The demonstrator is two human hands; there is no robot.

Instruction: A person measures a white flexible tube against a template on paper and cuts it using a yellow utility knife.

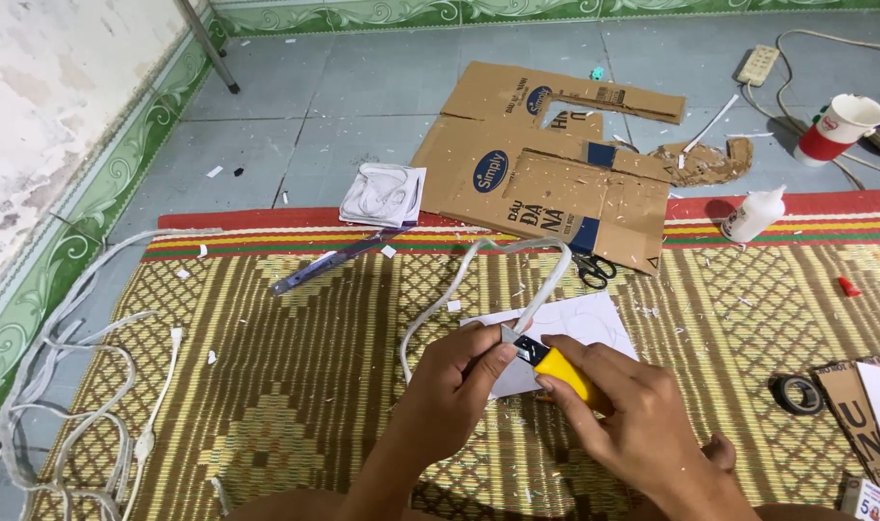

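Note:
My right hand [633,415] grips a yellow utility knife [555,365], blade pointing left toward my other hand. My left hand [456,386] pinches the end of a white strip [546,280] that loops up and away across the woven mat [266,367]. The blade tip meets the strip right at my left fingertips. Under both hands lies a white sheet of paper [584,318] with pencilled curves.
Cut brown cardboard [546,183] lies beyond the mat, with black scissors [594,270] at its edge. A glue bottle [753,214], red-and-white cup [840,128], power strip [758,65], tape roll [798,394], metal ruler [329,262], folded white cloth [384,195] and white cords [83,405] surround me.

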